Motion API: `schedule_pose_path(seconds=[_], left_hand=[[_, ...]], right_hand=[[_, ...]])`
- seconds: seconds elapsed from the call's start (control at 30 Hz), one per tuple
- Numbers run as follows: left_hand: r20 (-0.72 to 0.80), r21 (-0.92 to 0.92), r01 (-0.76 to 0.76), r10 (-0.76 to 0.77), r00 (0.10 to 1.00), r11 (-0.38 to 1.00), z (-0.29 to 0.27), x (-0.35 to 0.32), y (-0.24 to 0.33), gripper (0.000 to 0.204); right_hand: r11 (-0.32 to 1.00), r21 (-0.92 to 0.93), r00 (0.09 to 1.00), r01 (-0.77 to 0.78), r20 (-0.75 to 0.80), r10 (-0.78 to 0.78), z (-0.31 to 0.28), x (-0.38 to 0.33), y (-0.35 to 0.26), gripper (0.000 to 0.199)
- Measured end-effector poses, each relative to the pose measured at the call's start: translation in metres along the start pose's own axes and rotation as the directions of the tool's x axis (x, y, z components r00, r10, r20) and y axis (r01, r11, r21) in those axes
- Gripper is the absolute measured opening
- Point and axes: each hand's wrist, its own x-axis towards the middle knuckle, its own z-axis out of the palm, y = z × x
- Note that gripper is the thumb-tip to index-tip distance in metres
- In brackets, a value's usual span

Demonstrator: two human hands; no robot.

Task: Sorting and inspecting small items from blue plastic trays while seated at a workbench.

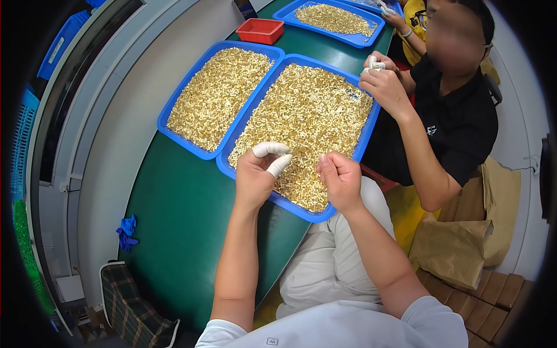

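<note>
Over the near end of a blue tray [325,216] filled with small gold-coloured metal pieces [301,110], both my hands are raised. White finger covers sit on the thumb and index finger of my left hand [258,174]. Those two tips come together in a pinch, and whatever is between them is too small to make out. My right hand [341,181], bare, has its fingers curled in and the thumb pressed against them. What it holds, if anything, is hidden. A second blue tray [164,119] of similar gold pieces stands beside the first, on its left.
A red bin [260,32] and another blue tray [278,13] stand farther back on the green table [174,203]. Blue gloves [127,232] lie at its left edge. A co-worker in black [447,116] sits at the right, near paper bags [452,246] and brown boxes [493,296].
</note>
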Motion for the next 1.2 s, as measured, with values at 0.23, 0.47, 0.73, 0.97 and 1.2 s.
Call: schedule_pose_path(seconds=[0.23,0.47,0.73,0.97,1.2], left_hand=[[0.102,-0.057,0.066,-0.06,0.993,0.996,-0.002,-0.002,-0.001,0.014],[0.192,0.206,0.021,-0.061,0.979,0.978,-0.001,-0.003,0.001,0.012],[0.158,0.367,-0.171,0.12,0.98,0.915,-0.002,0.002,-0.003,0.026],[0.355,0.749,-0.403,0.196,0.914,0.526,0.009,0.0,-0.014,0.021],[0.063,0.249,0.027,-0.044,0.997,0.968,0.004,0.0,-0.011,0.01]], right_hand=[[0.998,-0.039,0.999,0.044,0.032,-0.043,0.002,0.0,-0.003,0.031],[0.993,-0.089,0.997,0.077,0.03,-0.075,0.002,0.001,-0.003,0.029],[0.979,0.189,0.995,-0.072,-0.05,0.083,-0.001,-0.003,0.004,0.033],[0.991,0.122,0.998,-0.06,-0.008,0.061,-0.001,-0.003,0.0,0.034],[0.997,0.076,1.0,-0.023,-0.004,0.023,0.0,-0.002,0.001,0.034]])
